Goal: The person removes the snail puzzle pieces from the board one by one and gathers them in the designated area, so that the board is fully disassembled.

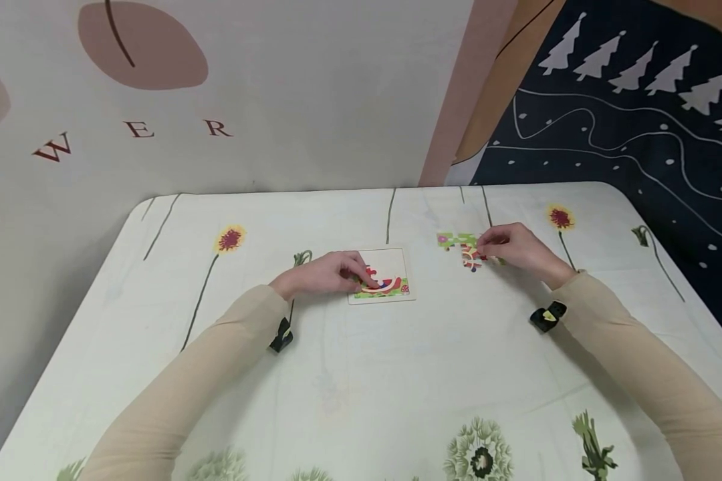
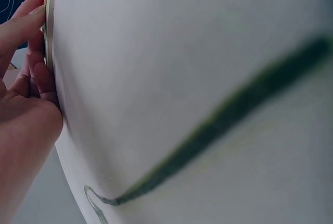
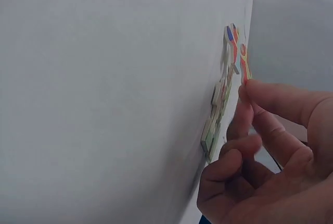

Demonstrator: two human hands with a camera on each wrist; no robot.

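A small jigsaw puzzle board [image 1: 382, 257] with a thin pale rim lies mid-table, its lower part filled with colourful pieces and its upper part bare. My left hand [image 1: 335, 272] rests at its left side, fingertips touching the pieces near the middle. Seen from the left wrist, the left hand [image 2: 23, 62] lies along the board's edge, fingers loosely bent. To the right, my right hand [image 1: 520, 248] is over a group of loose puzzle pieces [image 1: 455, 239]. In the right wrist view, thumb and forefinger pinch a red and yellow puzzle piece [image 3: 244, 60], with other pieces [image 3: 209, 133] lying just beyond.
The table is covered by a white cloth [image 1: 361, 374] printed with flowers and stems. Behind it hangs a pale printed curtain [image 1: 313, 100], and at the back right a dark cloth [image 1: 577, 153] with white trees. A black wrist device [image 1: 547, 316] sits at the right sleeve.
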